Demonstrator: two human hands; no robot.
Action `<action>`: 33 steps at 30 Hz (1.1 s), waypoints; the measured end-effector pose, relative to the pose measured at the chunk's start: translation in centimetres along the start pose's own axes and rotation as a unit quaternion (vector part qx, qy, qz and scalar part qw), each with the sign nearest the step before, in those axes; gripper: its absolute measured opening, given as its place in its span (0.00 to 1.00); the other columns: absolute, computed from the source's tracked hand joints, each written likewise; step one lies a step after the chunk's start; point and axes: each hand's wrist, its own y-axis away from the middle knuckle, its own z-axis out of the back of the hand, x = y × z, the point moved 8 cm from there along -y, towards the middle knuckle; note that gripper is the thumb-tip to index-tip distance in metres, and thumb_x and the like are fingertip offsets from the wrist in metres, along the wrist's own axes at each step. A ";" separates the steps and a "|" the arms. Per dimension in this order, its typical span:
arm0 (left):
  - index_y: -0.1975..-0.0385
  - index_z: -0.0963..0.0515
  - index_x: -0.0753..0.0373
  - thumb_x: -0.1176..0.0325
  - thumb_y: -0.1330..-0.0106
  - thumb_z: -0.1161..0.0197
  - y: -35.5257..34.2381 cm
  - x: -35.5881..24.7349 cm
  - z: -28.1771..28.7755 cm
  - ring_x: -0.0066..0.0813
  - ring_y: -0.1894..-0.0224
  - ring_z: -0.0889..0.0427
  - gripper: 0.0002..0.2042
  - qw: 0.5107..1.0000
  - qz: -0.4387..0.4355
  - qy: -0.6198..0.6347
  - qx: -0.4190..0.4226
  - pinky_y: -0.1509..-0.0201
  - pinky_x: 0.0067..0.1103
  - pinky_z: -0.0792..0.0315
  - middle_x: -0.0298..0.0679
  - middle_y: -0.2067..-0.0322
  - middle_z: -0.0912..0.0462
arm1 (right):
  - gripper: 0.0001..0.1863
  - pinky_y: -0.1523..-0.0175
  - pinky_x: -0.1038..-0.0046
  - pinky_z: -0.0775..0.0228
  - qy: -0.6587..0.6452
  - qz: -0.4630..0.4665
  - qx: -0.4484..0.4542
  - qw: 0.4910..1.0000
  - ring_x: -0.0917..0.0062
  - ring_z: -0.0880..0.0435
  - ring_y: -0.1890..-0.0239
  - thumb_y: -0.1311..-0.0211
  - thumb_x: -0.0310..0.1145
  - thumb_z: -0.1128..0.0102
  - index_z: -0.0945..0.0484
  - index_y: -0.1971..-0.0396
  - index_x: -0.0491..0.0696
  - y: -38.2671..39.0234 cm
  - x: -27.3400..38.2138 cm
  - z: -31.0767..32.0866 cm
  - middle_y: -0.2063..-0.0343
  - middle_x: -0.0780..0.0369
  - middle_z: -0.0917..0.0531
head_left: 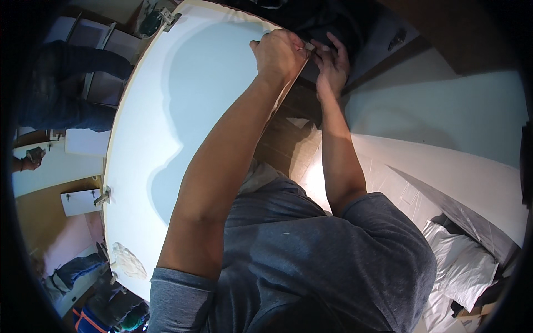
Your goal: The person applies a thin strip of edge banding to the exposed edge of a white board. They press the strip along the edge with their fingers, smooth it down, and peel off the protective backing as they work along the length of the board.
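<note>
My left hand (277, 55) is closed at the upper right edge of a white panel (133, 144), its fingertips at a small metal piece (307, 47) too small to identify. My right hand (332, 69) reaches to the same spot from outside the edge, some fingers raised, others curled by the piece; what it grips is hidden. Small metal hinges (169, 19) (103, 197) are on the panel's left edge. My left forearm crosses over the panel, which carries a soft shadow.
A co-worker's legs in dark trousers (94, 114) and another hand (30, 159) show at left among small white boards (80, 202). A pale panel (438, 116) stands at right, above crumpled white wrapping (466, 263). A brown board (461, 33) is at upper right.
</note>
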 end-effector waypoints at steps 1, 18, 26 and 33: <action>0.61 0.09 0.52 0.53 0.43 0.20 0.1 0.0 0.5 0.38 0.53 0.10 0.14 1.000 -0.013 -0.008 -0.018 0.38 0.40 0.31 0.34 0.61 0.06 | 0.22 0.38 0.68 0.17 -0.006 -0.006 -0.001 1.000 0.66 0.13 0.43 0.19 0.25 0.48 0.31 0.30 0.39 0.0 -0.1 0.0 0.50 0.49 0.13; 0.51 0.19 0.61 0.54 0.57 0.10 15.8 5.7 7.7 0.44 0.42 0.19 0.34 0.999 0.030 -0.031 0.012 0.37 0.41 0.35 0.40 0.49 0.18 | 0.28 0.33 0.69 0.25 0.027 -0.064 -0.011 0.998 0.68 0.17 0.38 0.25 0.27 0.34 0.31 0.29 0.42 0.3 -1.3 0.3 0.45 0.51 0.15; 0.53 0.18 0.59 0.57 0.59 0.09 31.8 13.3 15.0 0.40 0.44 0.21 0.32 0.982 0.185 -0.024 -0.010 0.34 0.38 0.37 0.38 0.51 0.19 | 0.31 0.33 0.73 0.31 0.003 -0.124 0.033 0.992 0.70 0.20 0.38 0.33 0.30 0.24 0.25 0.34 0.39 0.9 -1.9 -1.2 0.41 0.55 0.17; 0.57 0.20 0.63 0.63 0.43 0.14 56.8 30.6 26.6 0.32 0.58 0.25 0.21 0.865 0.362 -0.073 -0.339 0.49 0.27 0.28 0.34 0.61 0.19 | 0.42 0.28 0.60 0.30 0.077 -0.274 -0.113 0.952 0.62 0.20 0.33 0.19 0.65 0.51 0.31 0.26 0.41 0.2 -3.0 -0.8 0.29 0.54 0.23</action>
